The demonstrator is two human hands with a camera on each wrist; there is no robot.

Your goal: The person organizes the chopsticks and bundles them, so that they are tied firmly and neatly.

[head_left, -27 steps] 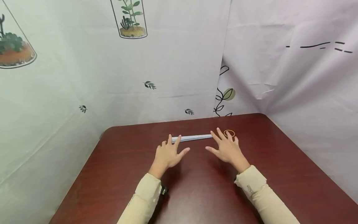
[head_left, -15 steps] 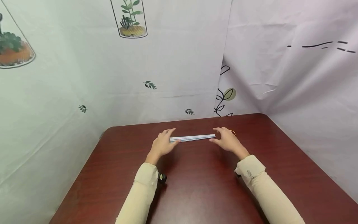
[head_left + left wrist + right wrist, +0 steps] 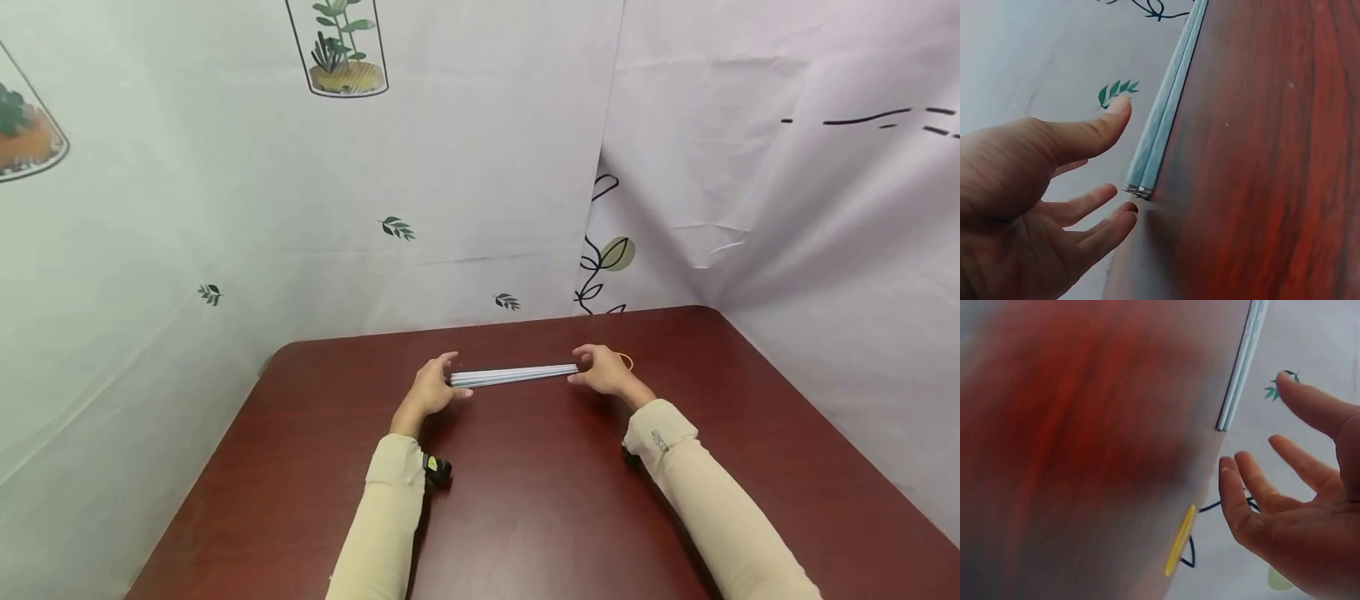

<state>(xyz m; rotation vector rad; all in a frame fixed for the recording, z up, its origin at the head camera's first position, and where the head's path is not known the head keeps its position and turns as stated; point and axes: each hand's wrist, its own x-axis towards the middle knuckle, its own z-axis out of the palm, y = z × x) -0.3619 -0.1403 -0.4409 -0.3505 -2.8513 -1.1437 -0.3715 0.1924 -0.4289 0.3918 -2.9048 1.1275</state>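
A bundle of slim silvery-blue chopsticks [image 3: 513, 375] lies crosswise on the table, its thicker ends at the left and its thinner ends at the right. My left hand [image 3: 431, 390] is at the thick ends, thumb and fingers spread apart around them. In the left wrist view a gap shows between the thumb and the chopsticks [image 3: 1163, 122]. At the thin ends is my right hand [image 3: 606, 371], its fingers loosely bent and holding nothing. The right wrist view shows that hand beside the chopsticks [image 3: 1241, 372], apart from them in the picture.
A yellow rubber band [image 3: 628, 360] lies on the table just beyond my right hand, partly hidden by it. The dark red wooden table [image 3: 517, 492] meets a pale printed cloth [image 3: 480, 167] at the back and sides.
Both hands have turned from palm-down and spread to thumb-and-fingers facing the two ends of the chopsticks. The left hand has shifted a little left. The chopsticks still lie on the table.
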